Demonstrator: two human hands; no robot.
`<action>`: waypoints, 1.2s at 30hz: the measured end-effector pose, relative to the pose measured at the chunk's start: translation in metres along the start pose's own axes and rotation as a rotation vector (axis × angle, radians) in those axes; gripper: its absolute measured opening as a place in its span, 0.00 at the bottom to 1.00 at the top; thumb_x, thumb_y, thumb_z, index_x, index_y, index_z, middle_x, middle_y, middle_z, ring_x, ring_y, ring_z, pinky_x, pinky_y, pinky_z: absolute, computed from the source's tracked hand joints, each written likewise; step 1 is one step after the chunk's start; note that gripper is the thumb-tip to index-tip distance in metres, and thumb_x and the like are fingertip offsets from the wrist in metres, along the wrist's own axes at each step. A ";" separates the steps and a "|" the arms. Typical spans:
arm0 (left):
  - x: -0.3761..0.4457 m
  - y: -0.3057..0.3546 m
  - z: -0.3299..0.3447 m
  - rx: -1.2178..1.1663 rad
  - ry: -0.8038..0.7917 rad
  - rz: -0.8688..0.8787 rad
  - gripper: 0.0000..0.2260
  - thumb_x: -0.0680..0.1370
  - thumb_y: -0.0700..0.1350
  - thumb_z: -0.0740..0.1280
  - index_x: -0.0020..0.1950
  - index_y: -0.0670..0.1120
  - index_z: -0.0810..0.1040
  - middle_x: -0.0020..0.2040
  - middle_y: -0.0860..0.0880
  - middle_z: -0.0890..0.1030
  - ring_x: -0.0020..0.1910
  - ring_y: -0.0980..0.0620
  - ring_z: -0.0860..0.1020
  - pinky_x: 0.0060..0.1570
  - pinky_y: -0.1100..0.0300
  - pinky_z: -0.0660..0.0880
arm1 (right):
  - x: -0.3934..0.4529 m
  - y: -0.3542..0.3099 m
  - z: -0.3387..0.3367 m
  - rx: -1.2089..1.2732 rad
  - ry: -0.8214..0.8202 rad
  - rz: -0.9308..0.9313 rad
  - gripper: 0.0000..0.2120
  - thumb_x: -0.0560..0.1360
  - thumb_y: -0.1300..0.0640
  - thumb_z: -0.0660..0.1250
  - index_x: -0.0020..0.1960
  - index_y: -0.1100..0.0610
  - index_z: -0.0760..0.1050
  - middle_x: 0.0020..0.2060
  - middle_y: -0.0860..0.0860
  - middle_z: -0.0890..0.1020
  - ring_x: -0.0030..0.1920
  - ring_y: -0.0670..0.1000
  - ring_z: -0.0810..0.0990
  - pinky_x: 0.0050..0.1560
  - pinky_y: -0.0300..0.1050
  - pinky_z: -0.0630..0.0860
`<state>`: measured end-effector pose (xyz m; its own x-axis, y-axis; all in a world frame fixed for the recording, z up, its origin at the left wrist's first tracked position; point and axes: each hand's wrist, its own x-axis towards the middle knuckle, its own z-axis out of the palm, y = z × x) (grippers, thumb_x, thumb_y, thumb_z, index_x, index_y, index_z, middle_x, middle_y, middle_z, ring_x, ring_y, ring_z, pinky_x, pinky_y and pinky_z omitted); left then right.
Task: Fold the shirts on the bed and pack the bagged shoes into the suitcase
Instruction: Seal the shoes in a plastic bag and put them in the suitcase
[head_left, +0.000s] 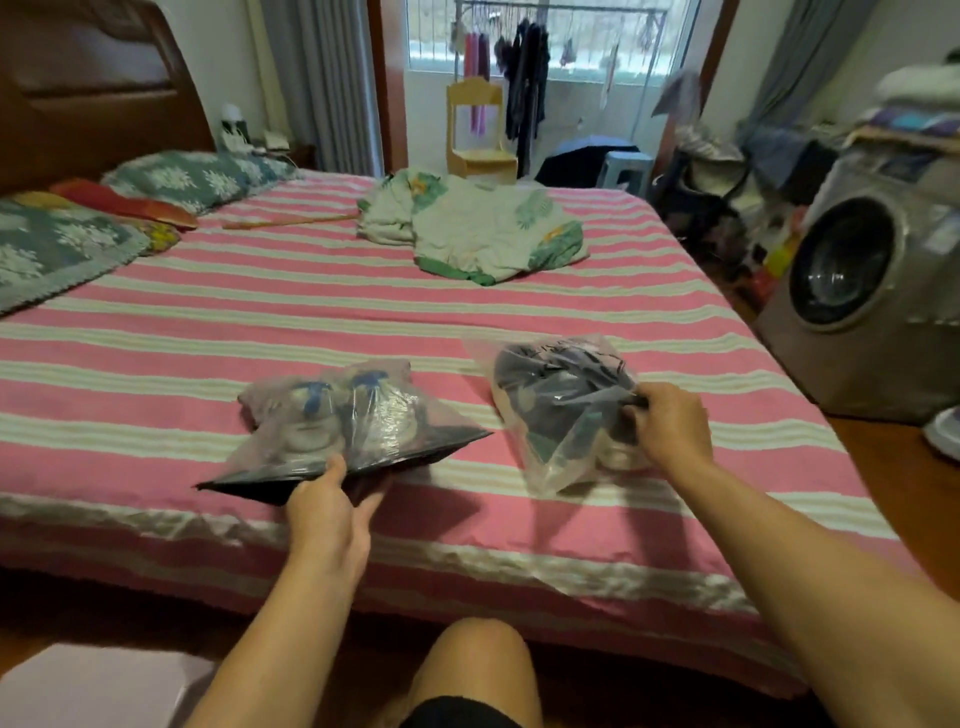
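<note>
Two clear plastic bags of shoes lie near the front edge of the pink striped bed (218, 306). The left bag (337, 421) holds pale shoes with blue laces; my left hand (327, 514) pinches its dark zip edge, thumb on top and fingers underneath. The right bag (561, 405) holds dark shoes; my right hand (670, 426) grips its near right side, fingers curled into the plastic. A crumpled white and green leaf-print shirt pile (478, 228) lies far back on the bed. The pale flat shape (98, 680) at the bottom left may be the suitcase; I cannot tell.
Pillows (171, 176) sit by the wooden headboard at the left. A washing machine (862, 291) stands close to the bed's right side. A small yellow chair (480, 130) and a clothes rack stand behind the bed. My knee (472, 670) is below the bed's front edge.
</note>
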<state>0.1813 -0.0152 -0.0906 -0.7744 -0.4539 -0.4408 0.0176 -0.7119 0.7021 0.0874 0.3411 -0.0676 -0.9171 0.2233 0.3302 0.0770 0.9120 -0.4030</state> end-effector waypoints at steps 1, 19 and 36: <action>-0.001 0.006 0.005 -0.001 -0.021 0.010 0.16 0.84 0.39 0.62 0.72 0.40 0.72 0.68 0.40 0.77 0.65 0.41 0.78 0.43 0.45 0.80 | -0.006 0.002 -0.007 0.021 0.034 0.024 0.04 0.75 0.59 0.70 0.46 0.55 0.84 0.42 0.56 0.85 0.42 0.60 0.81 0.39 0.45 0.69; -0.162 -0.179 0.198 -0.006 -0.543 -0.363 0.09 0.85 0.39 0.61 0.64 0.41 0.76 0.55 0.44 0.81 0.57 0.45 0.79 0.66 0.41 0.73 | -0.137 0.255 -0.284 -0.164 0.563 0.398 0.05 0.76 0.61 0.70 0.50 0.57 0.84 0.48 0.58 0.84 0.49 0.62 0.81 0.48 0.51 0.76; -0.358 -0.409 0.209 1.054 -1.136 -0.493 0.07 0.71 0.39 0.64 0.33 0.45 0.74 0.29 0.46 0.69 0.23 0.53 0.67 0.23 0.67 0.64 | -0.343 0.456 -0.331 -0.327 0.550 0.839 0.07 0.75 0.61 0.72 0.52 0.60 0.83 0.49 0.60 0.84 0.50 0.63 0.81 0.49 0.52 0.75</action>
<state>0.3189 0.5499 -0.1030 -0.6245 0.6420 -0.4447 -0.4069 0.2185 0.8869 0.5669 0.7939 -0.0822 -0.2235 0.8762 0.4270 0.7814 0.4229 -0.4588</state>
